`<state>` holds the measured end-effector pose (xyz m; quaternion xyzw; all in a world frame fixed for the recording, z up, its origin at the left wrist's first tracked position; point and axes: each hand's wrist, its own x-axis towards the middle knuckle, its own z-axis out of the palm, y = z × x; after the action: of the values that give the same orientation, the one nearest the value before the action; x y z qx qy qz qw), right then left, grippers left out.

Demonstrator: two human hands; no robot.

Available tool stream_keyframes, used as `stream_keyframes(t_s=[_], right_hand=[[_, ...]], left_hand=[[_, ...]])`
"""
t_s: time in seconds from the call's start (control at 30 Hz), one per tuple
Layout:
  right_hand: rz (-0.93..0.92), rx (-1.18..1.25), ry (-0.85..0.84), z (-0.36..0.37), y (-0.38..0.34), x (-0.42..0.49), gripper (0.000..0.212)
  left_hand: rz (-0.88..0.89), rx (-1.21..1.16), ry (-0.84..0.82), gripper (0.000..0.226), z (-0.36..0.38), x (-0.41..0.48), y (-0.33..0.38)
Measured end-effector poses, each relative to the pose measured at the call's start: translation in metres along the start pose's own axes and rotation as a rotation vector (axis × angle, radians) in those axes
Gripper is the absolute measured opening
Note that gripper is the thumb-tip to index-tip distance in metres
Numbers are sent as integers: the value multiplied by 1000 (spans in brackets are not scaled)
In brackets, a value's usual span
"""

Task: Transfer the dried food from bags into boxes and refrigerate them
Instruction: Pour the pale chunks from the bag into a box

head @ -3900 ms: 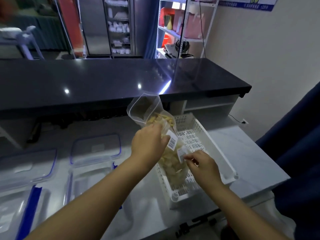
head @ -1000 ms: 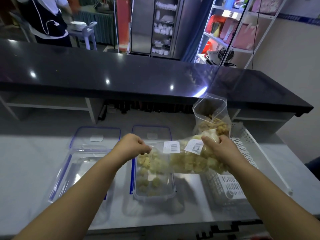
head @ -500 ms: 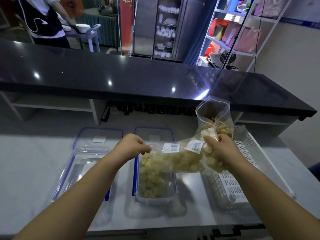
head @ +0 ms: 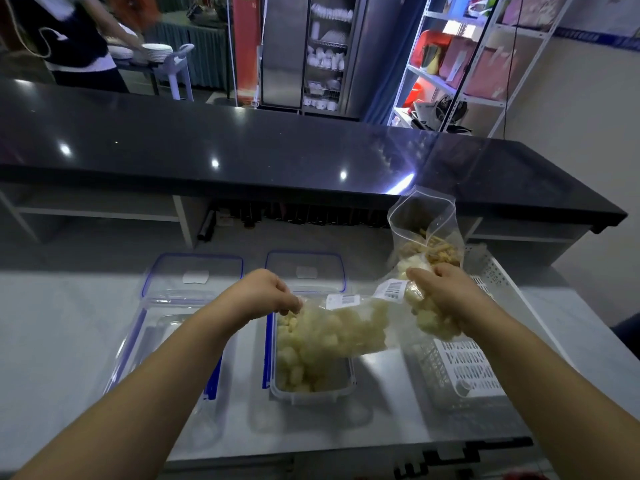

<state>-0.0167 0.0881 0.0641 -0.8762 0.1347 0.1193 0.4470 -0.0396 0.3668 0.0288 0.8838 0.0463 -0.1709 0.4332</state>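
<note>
**Pour under way, one box part-filled**

Far left on the pale worktop (head: 62, 334): left box (head: 162, 344), clear with blue clips, nothing in it that I can see. Its lid (head: 194, 271) lies just beyond it. Not started.

Left hand (head: 263, 296): forearm reaching in from the near edge, knuckles up. Fingers are curled down, pinching the mouth end of the bag (head: 349, 327) over the far end of the middle box (head: 311, 388).

Middle box: pale chunks of dried food (head: 298, 362) heaped in it, covering most of the floor. Behind it a second lid (head: 304, 268) lies off. The bag hangs nearly level above the box, mouth tipped down to the left, a good share of its load inside.

Right hand (head: 446, 296): raised a little higher, fingers wrapped round the bag's closed end, food bulging below the palm.

Behind that hand a second bag (head: 424, 233) stands upright, mouth open, darker pieces inside. Whether the hand touches it I cannot tell. White basket (head: 460, 372) sits beneath, on the right.

Judgement: early-to-middle. Left to do: finish emptying this bag, empty the second bag, put the lids on, refrigerate.
</note>
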Motion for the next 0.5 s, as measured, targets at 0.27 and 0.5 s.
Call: stream_keyframes(t_s=[0.27,0.5], right_hand=[[-61,64,172,10,-3,4,32],[-34,29,91,5,-7,-6,34]], left_hand=[[21,-77,159,16,-5,5,4],[10,-45,101,17,-4,4,2]])
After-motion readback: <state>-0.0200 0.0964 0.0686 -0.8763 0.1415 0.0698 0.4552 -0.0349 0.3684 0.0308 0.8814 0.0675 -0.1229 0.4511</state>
